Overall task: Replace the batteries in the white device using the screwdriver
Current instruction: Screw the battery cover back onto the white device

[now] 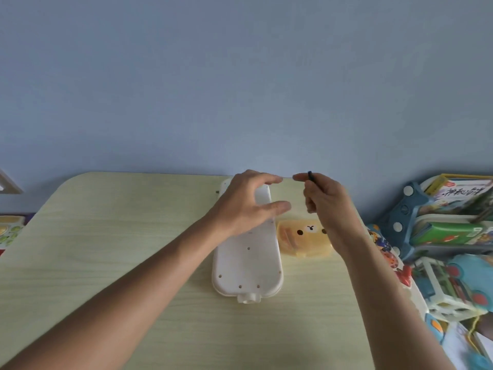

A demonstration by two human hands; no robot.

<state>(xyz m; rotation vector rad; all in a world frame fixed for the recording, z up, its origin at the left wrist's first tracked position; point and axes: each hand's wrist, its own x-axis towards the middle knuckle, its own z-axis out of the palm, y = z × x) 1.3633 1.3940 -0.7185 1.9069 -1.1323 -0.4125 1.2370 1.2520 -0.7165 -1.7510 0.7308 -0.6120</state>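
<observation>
White device (246, 260) lengthwise, nub end nearest.

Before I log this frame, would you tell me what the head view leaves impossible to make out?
- Screwdriver: only a dark tip shows above the right hand; the fist hides the rest.
- White device: its far end sits behind the left hand, so no battery cover is visible.
- Yellow bear case: right wrist covers its right side.

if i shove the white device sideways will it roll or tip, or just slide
The white device lies flat and broad on the table, so it will probably slide, not roll or tip. Its shell looks like rigid plastic, likely stiff. The smooth tabletop suggests little grip.
</observation>
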